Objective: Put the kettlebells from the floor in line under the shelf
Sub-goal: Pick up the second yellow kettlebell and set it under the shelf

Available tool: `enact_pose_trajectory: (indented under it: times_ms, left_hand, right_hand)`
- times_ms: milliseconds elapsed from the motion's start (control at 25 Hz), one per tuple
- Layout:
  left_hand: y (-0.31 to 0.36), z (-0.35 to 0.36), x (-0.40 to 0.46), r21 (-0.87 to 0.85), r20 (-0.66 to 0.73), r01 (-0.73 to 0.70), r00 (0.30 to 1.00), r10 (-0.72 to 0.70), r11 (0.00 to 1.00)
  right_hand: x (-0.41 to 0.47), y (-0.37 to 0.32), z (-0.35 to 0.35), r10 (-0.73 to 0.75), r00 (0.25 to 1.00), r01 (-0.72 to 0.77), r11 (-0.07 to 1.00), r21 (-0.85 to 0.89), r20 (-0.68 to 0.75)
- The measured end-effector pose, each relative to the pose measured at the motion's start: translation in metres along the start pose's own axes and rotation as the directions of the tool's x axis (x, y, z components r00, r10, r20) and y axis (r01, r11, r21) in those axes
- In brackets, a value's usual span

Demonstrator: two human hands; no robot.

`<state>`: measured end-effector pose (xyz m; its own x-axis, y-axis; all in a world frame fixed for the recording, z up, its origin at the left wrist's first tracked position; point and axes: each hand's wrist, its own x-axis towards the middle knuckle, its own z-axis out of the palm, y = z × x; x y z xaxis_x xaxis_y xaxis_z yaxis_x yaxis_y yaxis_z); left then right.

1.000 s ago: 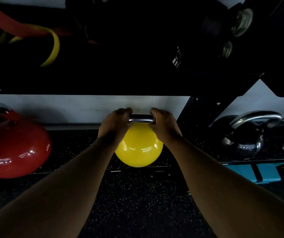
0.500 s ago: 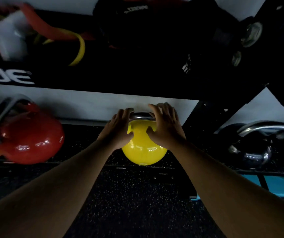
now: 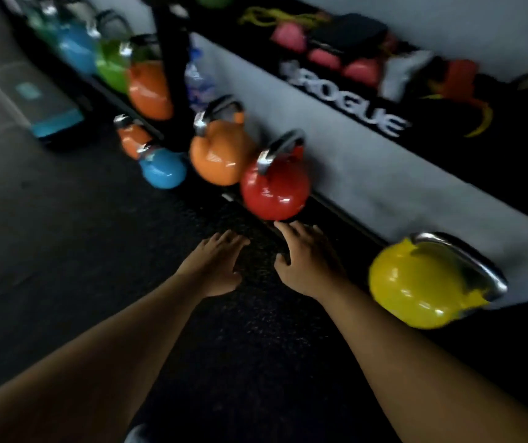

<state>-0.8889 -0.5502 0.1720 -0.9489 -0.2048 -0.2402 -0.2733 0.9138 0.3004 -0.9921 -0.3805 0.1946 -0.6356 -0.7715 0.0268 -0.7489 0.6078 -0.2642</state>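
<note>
A yellow kettlebell stands on the black floor under the shelf, at the right. To its left a red kettlebell and an orange kettlebell stand in line by the wall. A small blue kettlebell and a small orange one sit a little out from the line. My left hand and my right hand hover empty over the floor, fingers spread, just in front of the red kettlebell. The picture is blurred.
Beyond a black rack upright, more kettlebells, orange, green and blue, line the wall. A plastic bottle stands behind the upright. A teal-edged step platform lies at far left. Bands and pink weights fill the shelf.
Both hands have let go of the yellow kettlebell and moved left of it. My view has swung left, and the line of kettlebells has come into sight.
</note>
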Motion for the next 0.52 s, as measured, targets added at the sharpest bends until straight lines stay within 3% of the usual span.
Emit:
enact_pose_trajectory:
  times_ms: [200,400,520]
  left_hand:
    - [-0.15,0.007,-0.154,-0.023,0.03,0.304,0.952,-0.303,0.952]
    - [-0.286,0.027,-0.336,-0.079,0.077,0.559,0.829,-0.555,0.825]
    - [-0.343,0.049,-0.443,-0.105,0.083,0.677,0.736,-0.672,0.728]
  right_hand:
    - [0.011,-0.181,0.074,-0.273,0.932,0.256,0.962,0.098,0.24]
    - [-0.013,-0.365,0.15,-0.458,0.779,0.444,0.885,0.139,0.429]
    - [-0.036,-0.454,0.192,-0.487,0.7,0.494,0.858,0.138,0.522]
